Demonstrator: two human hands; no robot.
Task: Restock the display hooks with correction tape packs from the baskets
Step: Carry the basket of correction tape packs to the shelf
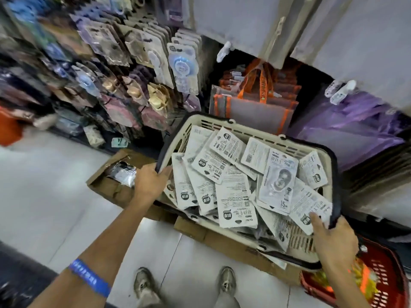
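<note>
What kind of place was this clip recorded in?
Most likely a stationery or variety shop aisle: blister packs on display hooks, a cream shopping basket full of correction tape packs, and a red basket on the tiled floor.

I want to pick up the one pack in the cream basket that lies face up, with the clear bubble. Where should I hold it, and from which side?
Probably pinch the face-up pack from above at its flat lower edge, by the "15m" print. The bubble bulges in the middle, and that edge rests on top of the other packs, so fingers could get under it.
</note>
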